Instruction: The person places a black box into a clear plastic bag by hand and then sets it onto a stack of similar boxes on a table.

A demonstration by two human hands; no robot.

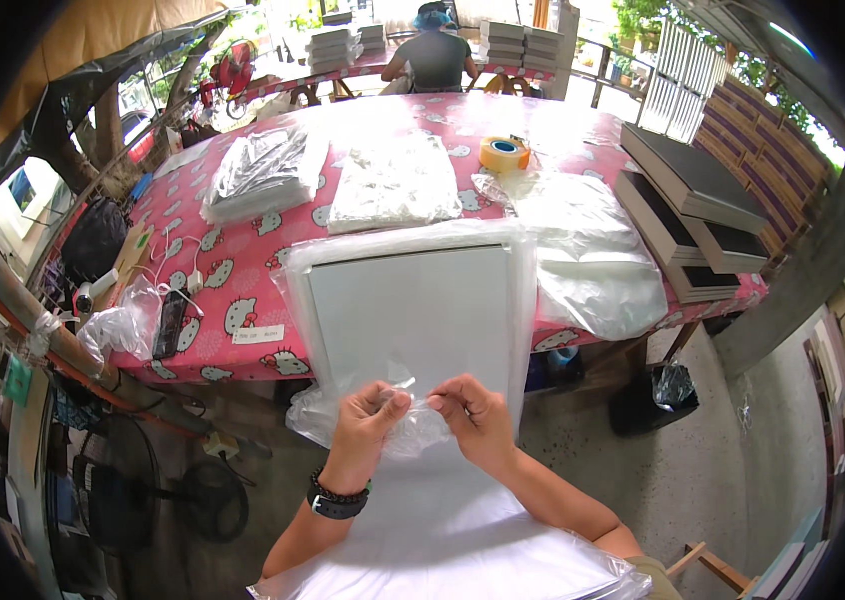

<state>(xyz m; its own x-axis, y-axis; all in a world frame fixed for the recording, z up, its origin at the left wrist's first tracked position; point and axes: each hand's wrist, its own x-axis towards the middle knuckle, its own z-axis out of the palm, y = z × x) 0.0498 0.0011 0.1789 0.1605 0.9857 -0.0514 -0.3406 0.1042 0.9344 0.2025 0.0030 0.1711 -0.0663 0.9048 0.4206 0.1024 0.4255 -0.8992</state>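
Observation:
My left hand [365, 428], with a dark band on its wrist, pinches crumpled clear plastic film [415, 432]. Just to its right, my right hand [475, 420] has thumb and fingertips pressed together at the film's other side. The two hands are a short way apart, over the near end of a flat grey-white rectangular panel [408, 315]. Clear plastic surrounds this panel, which lies on the table's near edge and extends toward me. What exactly is between my right fingertips is too small to make out. More clear plastic over something white [463, 540] covers my lap.
On the pink patterned table [228, 270] lie plastic-wrapped stacks [268, 170], a white plastic pile [393, 185], loose clear bags [593, 250] and a tape roll [505, 153]. Thick dark-covered books [698, 175] are stacked right. A black bin [655, 400] stands below; a person [431, 60] sits beyond.

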